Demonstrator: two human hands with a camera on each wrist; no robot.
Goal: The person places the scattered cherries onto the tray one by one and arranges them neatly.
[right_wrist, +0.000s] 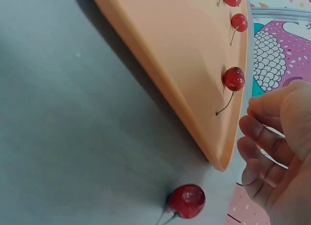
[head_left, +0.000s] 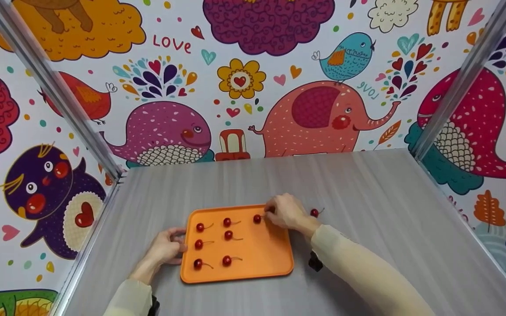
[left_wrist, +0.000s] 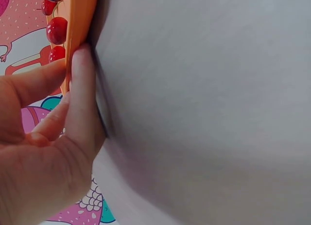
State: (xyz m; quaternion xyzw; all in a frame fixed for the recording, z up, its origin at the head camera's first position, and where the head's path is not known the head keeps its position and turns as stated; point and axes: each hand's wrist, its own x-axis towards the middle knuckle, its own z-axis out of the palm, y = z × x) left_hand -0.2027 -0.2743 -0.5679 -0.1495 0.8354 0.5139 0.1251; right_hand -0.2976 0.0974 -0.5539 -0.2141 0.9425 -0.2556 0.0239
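An orange tray lies on the table with several red, stemmed cherries on it, three of them down its left side. My left hand holds the tray's left edge; the left wrist view shows the thumb and fingers on either side of the rim. Over the tray's far right corner is my right hand, fingers loosely bent with nothing between them. Just left of its fingertips sits one cherry, its stem pointing toward the hand. In the right wrist view that cherry stands apart from the fingers.
Another cherry lies on the grey table, right of the tray beyond my right wrist. Behind the table rises a wall printed with cartoon animals, and metal posts stand at its corners.
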